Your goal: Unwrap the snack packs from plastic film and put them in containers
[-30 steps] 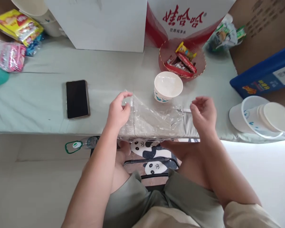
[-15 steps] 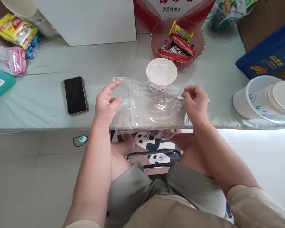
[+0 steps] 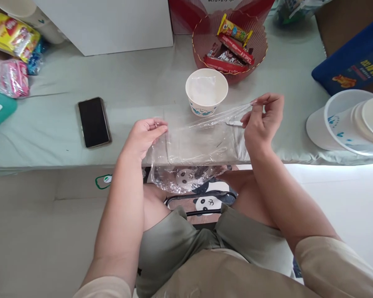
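Between my hands hangs a sheet of clear, wrinkled plastic film (image 3: 199, 140), its lower part drooping over the table's front edge. My left hand (image 3: 147, 134) pinches it at the left side. On the right, my right hand (image 3: 264, 122) is closed on a gathered corner, lifted a little higher, which pulls a taut fold across. Just behind the film stands a white paper cup (image 3: 207, 91) with a blue pattern and something translucent inside. A thin pale object (image 3: 234, 123) lies by my right hand, partly hidden; I cannot tell its kind.
Behind the cup is a reddish bowl (image 3: 197, 51) of wrapped snacks. A phone (image 3: 94, 122) lies at left, with snack packets (image 3: 14, 37) beyond. At right stand a white bin (image 3: 317, 130) holding paper cups and a blue box (image 3: 345, 62). A white box (image 3: 112, 27) is at the back.
My right hand has risen and moved slightly away, drawing the film's corner up. My left hand has closed from spread fingers into a pinch and moved nearer. More film hangs over the edge.
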Tool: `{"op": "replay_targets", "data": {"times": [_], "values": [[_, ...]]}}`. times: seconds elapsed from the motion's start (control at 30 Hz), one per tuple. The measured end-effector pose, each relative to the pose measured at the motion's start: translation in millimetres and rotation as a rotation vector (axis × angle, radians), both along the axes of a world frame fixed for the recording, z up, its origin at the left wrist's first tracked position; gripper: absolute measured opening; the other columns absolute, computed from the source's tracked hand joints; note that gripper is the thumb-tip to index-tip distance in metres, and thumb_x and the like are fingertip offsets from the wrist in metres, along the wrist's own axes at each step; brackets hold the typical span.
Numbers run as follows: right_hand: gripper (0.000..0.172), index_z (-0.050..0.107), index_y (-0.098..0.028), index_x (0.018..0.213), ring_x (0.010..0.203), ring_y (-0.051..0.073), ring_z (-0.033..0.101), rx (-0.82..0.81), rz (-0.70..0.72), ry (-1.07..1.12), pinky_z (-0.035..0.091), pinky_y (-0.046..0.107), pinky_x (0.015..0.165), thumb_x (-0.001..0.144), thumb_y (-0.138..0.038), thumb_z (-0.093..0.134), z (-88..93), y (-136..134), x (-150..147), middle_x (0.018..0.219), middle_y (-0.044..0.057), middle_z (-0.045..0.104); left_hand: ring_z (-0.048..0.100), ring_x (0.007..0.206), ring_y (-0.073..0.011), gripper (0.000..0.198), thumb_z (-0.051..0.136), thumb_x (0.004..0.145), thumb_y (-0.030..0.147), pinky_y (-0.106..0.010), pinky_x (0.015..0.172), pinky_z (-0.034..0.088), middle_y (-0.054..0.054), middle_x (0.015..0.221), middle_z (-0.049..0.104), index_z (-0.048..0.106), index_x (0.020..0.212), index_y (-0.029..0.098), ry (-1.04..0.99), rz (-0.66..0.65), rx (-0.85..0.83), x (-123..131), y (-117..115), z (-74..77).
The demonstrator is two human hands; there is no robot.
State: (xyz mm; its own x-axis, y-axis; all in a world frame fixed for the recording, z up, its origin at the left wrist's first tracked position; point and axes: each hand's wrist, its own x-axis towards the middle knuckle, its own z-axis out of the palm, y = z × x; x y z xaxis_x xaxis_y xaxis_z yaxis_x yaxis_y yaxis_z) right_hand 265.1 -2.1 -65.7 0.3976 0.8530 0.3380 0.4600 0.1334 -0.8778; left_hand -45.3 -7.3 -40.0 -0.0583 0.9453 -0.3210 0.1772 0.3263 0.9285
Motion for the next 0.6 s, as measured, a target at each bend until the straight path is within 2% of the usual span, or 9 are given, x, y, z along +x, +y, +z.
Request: {"op": "replay_targets", "data": {"times": [0.07,0.13,0.23,0.3,0.37,0.43,0.5,0.6], "values": [[0.031,0.051,-0.034,0.127,0.067,0.013,0.064,0.069,0.044,0.066,0.057,0.035,0.062,0.101,-0.05,0.046,-5.5,3,3,0.112,0.005,0.061,0.045,0.052,-0.0066,0.018,0.082,0.071,0.028,-0.021,0.047,0.032,0.001,0.069,0.065,0.067,0.076,0.019,-0.001,0.078,0.134,1,2,-4.6],[0.036,0.047,-0.035,0.13,0.076,0.014,0.067,0.103,0.112,0.157,0.06,0.035,0.069,0.099,-0.053,0.053,-10.2,3,4,0.113,0.004,0.061,0.053,0.06,-0.0084,0.018,0.081,0.076,0.03,-0.021,0.051,0.038,0.0,0.073,0.067,0.065,0.076,0.021,-0.071,0.191,0.247,2,5,-8.6],[0.051,0.042,-0.037,0.134,0.094,0.018,0.071,0.033,0.231,0.282,0.062,0.037,0.078,0.092,-0.059,0.063,-11.1,-6,-2,0.123,0.004,0.061,0.059,0.069,-0.0109,0.017,0.078,0.083,0.035,-0.021,0.055,0.044,-0.001,0.08,0.07,0.064,0.08,0.025,-0.204,0.322,0.319,2,7,-10.1],[0.06,0.042,-0.037,0.134,0.098,0.019,0.072,-0.056,0.301,0.342,0.063,0.038,0.079,0.086,-0.058,0.071,-6.6,-15,-8,0.123,0.005,0.063,0.059,0.069,-0.0114,0.017,0.076,0.086,0.035,-0.022,0.055,0.044,0.0,0.079,0.068,0.062,0.082,0.027,-0.243,0.379,0.354,3,8,-8.7],[0.059,0.048,-0.033,0.128,0.09,0.018,0.072,-0.173,0.361,0.361,0.063,0.036,0.076,0.081,-0.051,0.078,1.2,-24,-13,0.109,0.003,0.067,0.059,0.069,-0.0118,0.017,0.076,0.087,0.035,-0.022,0.055,0.043,0.002,0.075,0.065,0.06,0.083,0.028,-0.24,0.426,0.393,4,7,-7.0],[0.043,0.055,-0.028,0.115,0.07,0.014,0.069,-0.282,0.38,0.332,0.061,0.031,0.065,0.081,-0.04,0.078,10.1,-30,-18,0.089,-0.001,0.066,0.059,0.071,-0.0117,0.018,0.074,0.089,0.034,-0.023,0.058,0.044,0.003,0.072,0.06,0.058,0.083,0.028,-0.22,0.465,0.417,5,7,-6.1],[0.027,0.057,-0.026,0.106,0.051,0.009,0.057,-0.341,0.351,0.287,0.051,0.025,0.049,0.083,-0.031,0.072,17.9,-32,-20,0.078,-0.005,0.062,0.058,0.07,-0.0107,0.018,0.07,0.094,0.032,-0.024,0.06,0.044,0.004,0.071,0.056,0.055,0.085,0.027,-0.201,0.487,0.415,4,8,-6.9],[0.02,0.057,-0.026,0.105,0.036,0.005,0.041,-0.358,0.283,0.25,0.032,0.022,0.034,0.086,-0.026,0.064,24.7,-33,-21,0.076,-0.006,0.06,0.049,0.058,-0.0083,0.018,0.061,0.101,0.036,-0.024,0.055,0.036,0.006,0.067,0.05,0.05,0.091,0.026,-0.182,0.503,0.404,-1,10,-11.3]]}}
